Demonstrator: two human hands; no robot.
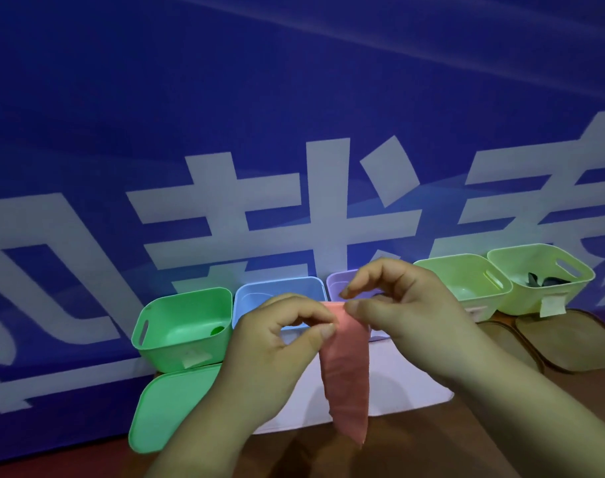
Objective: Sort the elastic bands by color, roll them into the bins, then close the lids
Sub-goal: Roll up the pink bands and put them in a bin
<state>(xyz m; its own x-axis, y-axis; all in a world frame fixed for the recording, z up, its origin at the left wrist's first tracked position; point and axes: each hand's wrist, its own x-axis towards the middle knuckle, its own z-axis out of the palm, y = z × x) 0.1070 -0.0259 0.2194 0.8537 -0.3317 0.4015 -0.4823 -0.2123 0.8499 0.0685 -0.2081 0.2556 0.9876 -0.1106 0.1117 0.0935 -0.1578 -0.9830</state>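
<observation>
A pink elastic band [345, 370] hangs down flat in front of the bins. My left hand [276, 343] pinches its top left corner between thumb and forefinger. My right hand [397, 305] pinches the top right corner. Behind them stands a row of open bins: a green bin [183, 329] with a small green roll inside, a blue bin [276, 291], a purple bin [339, 284] mostly hidden by my right hand, a light green bin [463, 274], and a yellow-green bin [542, 274] holding a dark band [545, 281].
A green lid [166, 405] lies in front of the green bin. A white lid [397, 381] lies under the band. Two brown lids [570, 343] rest on the wooden table at the right. A blue banner with white characters [294, 132] stands right behind the bins.
</observation>
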